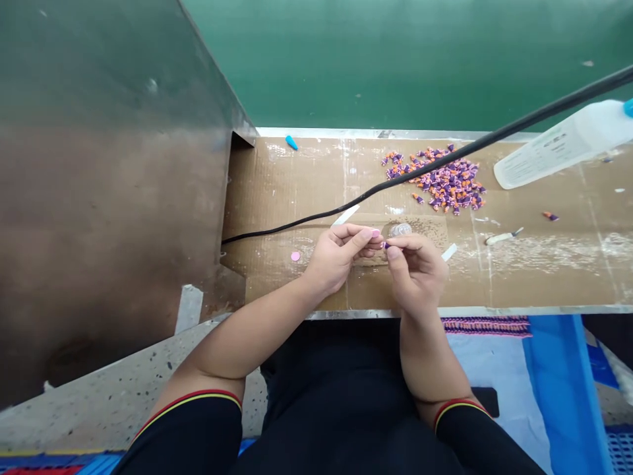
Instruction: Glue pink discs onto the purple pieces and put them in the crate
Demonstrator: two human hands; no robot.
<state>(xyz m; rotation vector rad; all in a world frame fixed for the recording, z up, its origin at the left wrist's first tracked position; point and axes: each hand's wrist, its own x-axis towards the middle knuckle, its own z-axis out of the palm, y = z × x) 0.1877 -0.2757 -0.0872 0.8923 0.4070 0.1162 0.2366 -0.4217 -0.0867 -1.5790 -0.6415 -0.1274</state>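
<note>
our left grip (pixel 337 258) pinching a pink disc (pixel 375 233), right grip (pixel 419 272) pinching a purple bit (pixel 386 245), pile (pixel 453 186) near the back edge of the worktop (pixel 306 178)

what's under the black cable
In this view, the black cable crosses the green surface, the cardboard and the pile of purple-and-orange pieces. Pieces show on both sides of it; whatever is directly behind it is covered.
</note>
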